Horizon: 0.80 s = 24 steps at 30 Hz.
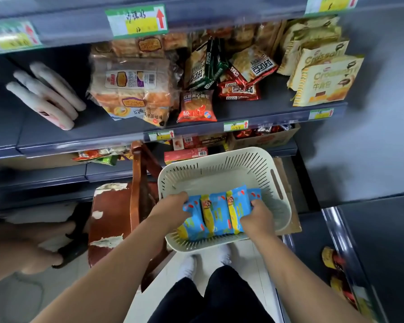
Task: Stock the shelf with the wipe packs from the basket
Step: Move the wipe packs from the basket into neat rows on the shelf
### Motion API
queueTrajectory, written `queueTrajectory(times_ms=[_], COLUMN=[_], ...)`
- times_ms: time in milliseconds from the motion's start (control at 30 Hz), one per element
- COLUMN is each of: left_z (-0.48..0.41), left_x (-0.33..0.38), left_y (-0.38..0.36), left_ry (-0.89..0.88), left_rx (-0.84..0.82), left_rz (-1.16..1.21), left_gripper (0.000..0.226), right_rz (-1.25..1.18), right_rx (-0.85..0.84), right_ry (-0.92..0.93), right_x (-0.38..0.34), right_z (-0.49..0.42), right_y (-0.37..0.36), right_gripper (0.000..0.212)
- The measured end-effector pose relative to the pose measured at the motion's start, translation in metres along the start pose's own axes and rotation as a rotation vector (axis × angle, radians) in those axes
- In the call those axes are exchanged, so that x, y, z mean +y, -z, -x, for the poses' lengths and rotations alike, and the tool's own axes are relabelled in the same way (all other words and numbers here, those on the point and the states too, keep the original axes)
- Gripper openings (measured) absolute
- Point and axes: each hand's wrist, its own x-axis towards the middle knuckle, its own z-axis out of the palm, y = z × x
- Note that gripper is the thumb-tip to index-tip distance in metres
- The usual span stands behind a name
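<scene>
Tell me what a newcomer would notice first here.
The row of bright blue-and-yellow wipe packs in the cream slotted plastic basket, low centre, gripped at either end by the left hand and right hand. Above it, the grey metal shelf crowded with bread and snack bags.

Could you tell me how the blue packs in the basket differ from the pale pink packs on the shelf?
The blue packs are bright blue with yellow strips; the pink packs are pale and nearly plain. The blue packs sit in the basket, the pink packs on the shelf. The left hand and right hand grip the blue packs; nothing touches the pink packs. Both sets are lined up side by side.
</scene>
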Motion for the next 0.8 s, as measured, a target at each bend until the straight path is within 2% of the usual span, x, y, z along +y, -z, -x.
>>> queueTrajectory(times_ms=[100, 200, 300, 433, 533, 800], left_z=[0.009, 0.018, 0.027, 0.045, 0.064, 0.12], left_x=[0.003, 0.01, 0.026, 0.047, 0.063, 0.124], left_y=[0.016, 0.041, 0.068, 0.096, 0.112, 0.136], left_ry=[0.013, 0.008, -0.049, -0.163, -0.304, -0.619], left_rx=[0.078, 0.188, 0.236, 0.163, 0.112, -0.138], left_rz=[0.188, 0.355, 0.495, 0.741, 0.86, 0.838], left_gripper=[0.023, 0.029, 0.017, 0.018, 0.014, 0.019], right_rz=[-0.177, -0.298, -0.368, -0.461, -0.605, -0.915], right_rx=[0.085, 0.152, 0.261, 0.35, 0.357, 0.551], right_ry=[0.03, 0.067, 0.123, 0.251, 0.315, 0.368], right_x=[-0.005, -0.013, -0.025, -0.052, -0.066, -0.052], right_z=[0.011, 0.026, 0.039, 0.07, 0.105, 0.205], right_y=[0.013, 0.035, 0.062, 0.108, 0.141, 0.204], right_gripper=[0.027, 0.022, 0.023, 0.024, 0.033, 0.019])
